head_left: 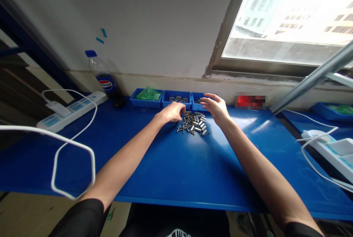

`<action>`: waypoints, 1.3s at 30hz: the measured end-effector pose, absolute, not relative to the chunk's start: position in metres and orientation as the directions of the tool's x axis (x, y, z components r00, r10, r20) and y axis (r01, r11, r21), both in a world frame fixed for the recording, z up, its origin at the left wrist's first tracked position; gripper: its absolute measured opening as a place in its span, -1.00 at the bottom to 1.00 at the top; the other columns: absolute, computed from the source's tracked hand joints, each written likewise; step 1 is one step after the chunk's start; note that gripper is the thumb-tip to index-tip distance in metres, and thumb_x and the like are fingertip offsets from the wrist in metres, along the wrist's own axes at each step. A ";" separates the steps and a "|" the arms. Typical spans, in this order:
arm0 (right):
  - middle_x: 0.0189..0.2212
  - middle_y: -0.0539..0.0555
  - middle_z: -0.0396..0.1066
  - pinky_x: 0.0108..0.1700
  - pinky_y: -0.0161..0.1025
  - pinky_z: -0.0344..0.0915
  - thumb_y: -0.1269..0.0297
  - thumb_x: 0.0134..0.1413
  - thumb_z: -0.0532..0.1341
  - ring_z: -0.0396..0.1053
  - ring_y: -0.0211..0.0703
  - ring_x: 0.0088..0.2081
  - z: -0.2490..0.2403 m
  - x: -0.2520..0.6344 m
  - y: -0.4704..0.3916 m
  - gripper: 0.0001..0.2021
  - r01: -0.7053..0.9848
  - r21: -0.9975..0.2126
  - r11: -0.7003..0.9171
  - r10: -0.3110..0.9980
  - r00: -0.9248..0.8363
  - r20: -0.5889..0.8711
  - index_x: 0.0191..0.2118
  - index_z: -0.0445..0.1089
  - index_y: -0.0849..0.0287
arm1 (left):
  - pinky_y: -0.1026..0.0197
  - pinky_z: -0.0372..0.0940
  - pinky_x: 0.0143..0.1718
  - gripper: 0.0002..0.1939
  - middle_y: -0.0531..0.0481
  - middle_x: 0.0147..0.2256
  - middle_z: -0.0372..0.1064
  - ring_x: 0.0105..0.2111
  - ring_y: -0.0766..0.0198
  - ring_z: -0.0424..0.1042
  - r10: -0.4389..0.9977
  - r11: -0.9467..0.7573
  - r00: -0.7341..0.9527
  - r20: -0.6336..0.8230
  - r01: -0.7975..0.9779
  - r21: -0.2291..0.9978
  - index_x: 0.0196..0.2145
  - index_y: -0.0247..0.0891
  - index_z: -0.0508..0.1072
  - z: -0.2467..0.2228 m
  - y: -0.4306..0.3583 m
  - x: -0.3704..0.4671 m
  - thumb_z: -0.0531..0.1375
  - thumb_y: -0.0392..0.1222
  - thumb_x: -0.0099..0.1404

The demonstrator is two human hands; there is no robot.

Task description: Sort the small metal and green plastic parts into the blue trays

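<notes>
On the blue table lies a loose pile of thin dark and brass-coloured screw-like pins (188,120) mixed with short silver metal cylinders (203,127). At the left edge of this pile, my left hand (172,112) is closed with its fingers curled down; what they hold, if anything, is hidden. My right hand (217,109) hovers by the right blue bin (196,106), its fingers stretched out and apart, nothing seen in them. A few dark thin pieces show in that bin. Silver cylinders (179,99) lie in the middle blue bin (176,106).
The left blue bin (145,103) holds green plastic packets (149,94). A cola bottle (106,82) and a white power strip (73,112) with a looping white cable (93,163) stand left. At right are a blurred red item (250,101), a metal post (311,78) and another power strip (333,152).
</notes>
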State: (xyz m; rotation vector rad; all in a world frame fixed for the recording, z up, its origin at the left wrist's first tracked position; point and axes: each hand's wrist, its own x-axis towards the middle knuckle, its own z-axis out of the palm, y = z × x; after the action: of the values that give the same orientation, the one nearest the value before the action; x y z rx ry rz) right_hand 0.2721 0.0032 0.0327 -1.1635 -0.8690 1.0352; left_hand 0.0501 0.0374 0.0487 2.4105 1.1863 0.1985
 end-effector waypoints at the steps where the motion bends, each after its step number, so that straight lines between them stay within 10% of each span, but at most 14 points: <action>1: -0.30 0.08 0.63 -0.28 -0.35 0.46 0.30 -0.16 0.50 0.57 -0.23 -0.34 0.033 0.272 0.003 -0.65 -0.179 -0.981 0.071 0.955 0.297 0.015 -0.16 0.55 0.14 | 0.29 0.29 -0.42 -0.60 -0.02 -0.35 0.58 -0.38 0.20 0.53 0.782 -0.528 0.622 -0.039 0.695 0.488 -0.17 -0.28 0.61 0.048 0.038 0.050 0.29 -0.45 -0.02; 12: -0.29 0.15 0.64 -0.26 -0.31 0.51 0.17 0.15 0.40 0.59 -0.16 -0.31 0.042 0.260 -0.008 -0.80 -0.076 -0.992 -0.099 0.993 -0.071 -0.094 -0.18 0.57 0.17 | 0.23 0.46 -0.24 -0.75 -0.12 -0.32 0.61 -0.30 0.20 0.58 0.833 -0.448 0.432 0.346 0.157 0.880 -0.27 -0.33 0.61 0.048 0.051 0.059 0.42 -0.14 0.12; 26: -0.27 0.08 0.64 0.02 -0.27 0.47 0.28 -0.13 0.57 0.58 -0.21 -0.21 0.042 0.259 -0.012 -0.68 -0.346 -0.932 -0.106 0.966 -0.257 -0.015 -0.20 0.61 0.17 | 0.20 0.47 -0.25 -0.55 -0.06 -0.43 0.55 -0.38 0.26 0.54 0.928 -0.184 0.304 0.218 -0.136 0.974 -0.38 -0.35 0.58 0.050 0.043 0.067 0.55 0.03 -0.09; 33: -0.32 0.06 0.61 -0.02 -0.18 0.47 0.14 -0.22 0.58 0.54 -0.18 -0.28 0.046 0.258 -0.013 -0.64 -0.218 -0.976 0.007 0.993 -0.113 0.032 -0.27 0.59 0.15 | 0.18 0.49 -0.20 -0.61 -0.06 -0.41 0.56 -0.35 0.25 0.56 0.919 -0.103 0.380 0.108 -0.035 0.994 -0.31 -0.36 0.56 0.052 0.038 0.068 0.51 -0.03 0.04; 39: -0.40 0.05 0.57 -0.14 -0.22 0.49 0.18 -0.18 0.53 0.50 -0.19 -0.37 0.044 0.266 -0.006 -0.74 -0.074 -0.993 0.092 0.993 0.082 0.086 -0.33 0.58 0.16 | 0.27 0.39 -0.34 -0.72 -0.06 -0.41 0.57 -0.38 0.22 0.56 0.808 -0.380 0.584 0.074 0.422 0.823 -0.15 -0.29 0.60 0.055 0.046 0.050 0.34 -0.10 0.23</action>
State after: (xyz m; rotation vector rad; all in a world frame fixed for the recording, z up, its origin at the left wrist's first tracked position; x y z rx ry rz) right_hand 0.2663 -0.0061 0.0443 -1.1236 -1.1359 1.1230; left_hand 0.0505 0.0455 0.0548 2.0107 0.9788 0.6105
